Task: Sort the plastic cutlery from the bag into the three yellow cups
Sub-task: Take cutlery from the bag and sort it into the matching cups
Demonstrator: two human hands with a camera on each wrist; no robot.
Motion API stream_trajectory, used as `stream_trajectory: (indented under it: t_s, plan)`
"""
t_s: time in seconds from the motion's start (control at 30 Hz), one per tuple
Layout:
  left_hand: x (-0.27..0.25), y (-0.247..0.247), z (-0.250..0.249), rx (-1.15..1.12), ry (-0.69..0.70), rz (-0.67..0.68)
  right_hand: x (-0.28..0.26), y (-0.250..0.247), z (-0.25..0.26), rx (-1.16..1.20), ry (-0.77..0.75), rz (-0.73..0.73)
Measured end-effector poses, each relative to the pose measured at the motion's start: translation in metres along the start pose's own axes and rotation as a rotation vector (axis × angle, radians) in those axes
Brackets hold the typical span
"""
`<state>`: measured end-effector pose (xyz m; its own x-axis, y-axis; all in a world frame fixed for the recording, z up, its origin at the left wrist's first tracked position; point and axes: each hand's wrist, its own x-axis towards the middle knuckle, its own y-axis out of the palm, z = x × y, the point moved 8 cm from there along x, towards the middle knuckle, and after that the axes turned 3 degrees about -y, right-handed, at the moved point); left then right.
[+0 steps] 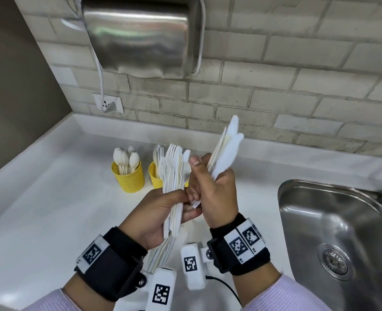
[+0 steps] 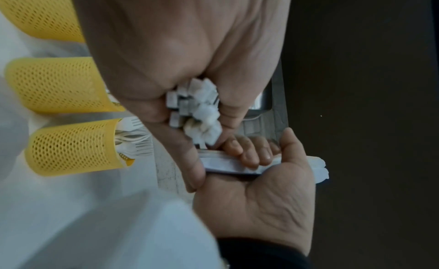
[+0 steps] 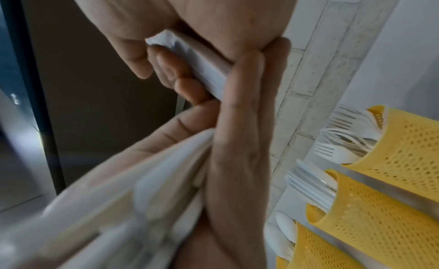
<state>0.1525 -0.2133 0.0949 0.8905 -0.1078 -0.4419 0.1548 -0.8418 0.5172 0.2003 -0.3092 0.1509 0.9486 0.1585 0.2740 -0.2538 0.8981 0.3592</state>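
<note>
My left hand [image 1: 160,212] grips a thick bundle of white plastic cutlery [image 1: 174,169] by the handles, tines up. It is mostly forks, with one serrated knife tip at its right side. My right hand [image 1: 217,189] grips a bundle of knives [image 1: 228,147], blades up and tilted right. The hands touch above the counter. A yellow mesh cup [image 1: 129,178] holds spoons; a second yellow cup [image 1: 154,178] with cutlery is half hidden behind the bundle. The left wrist view shows three cups, the lowest cup [image 2: 76,147] holding forks. The handle ends [image 2: 197,111] stick out of my left fist.
A steel sink [image 1: 333,221] is set into the white counter [image 1: 51,209] at the right. A steel hand dryer [image 1: 140,34] hangs on the brick wall, and its cord runs to a socket [image 1: 108,103]. A brown side wall closes the left.
</note>
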Motion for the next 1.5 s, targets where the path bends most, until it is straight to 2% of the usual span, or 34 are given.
stream_trajectory:
  t_s: [0.13, 0.23, 0.4, 0.57, 0.63, 0.73, 0.8, 0.97, 1.17, 1.5]
  plan:
    - [-0.002, -0.003, -0.001, 0.033, -0.003, -0.022, 0.003, -0.002, -0.004, 0.114, 0.058, 0.005]
    - [-0.005, -0.002, -0.003, 0.066, 0.0, -0.033, 0.012, -0.011, 0.009, 0.161, 0.007, -0.02]
    - [-0.007, 0.007, -0.004, 0.124, 0.011, 0.033, 0.011, -0.016, 0.016, 0.04, -0.018, -0.004]
    - [-0.009, 0.009, -0.003, 0.274, 0.048, 0.05, 0.014, -0.028, 0.016, 0.038, 0.056, -0.096]
    - [-0.011, 0.007, -0.005, 0.398, 0.106, 0.028, 0.019, -0.038, 0.021, -0.128, 0.068, -0.129]
    - [-0.012, 0.005, -0.008, 0.498, 0.203, 0.026, 0.025, -0.039, 0.031, -0.441, 0.042, -0.043]
    - [-0.013, 0.006, -0.008, 0.506, 0.239, 0.038, 0.025, -0.034, 0.032, -0.537, 0.031, 0.023]
    - [-0.017, 0.005, -0.012, 0.498, 0.283, 0.043, 0.02, -0.025, 0.03, -0.693, 0.037, 0.084]
    - [-0.022, 0.003, -0.01, 0.503, 0.291, 0.07, 0.018, -0.02, 0.026, -0.7, 0.067, 0.068]
    - [-0.019, 0.0, -0.009, 0.497, 0.294, 0.062, 0.016, -0.032, 0.013, -0.352, 0.233, -0.12]
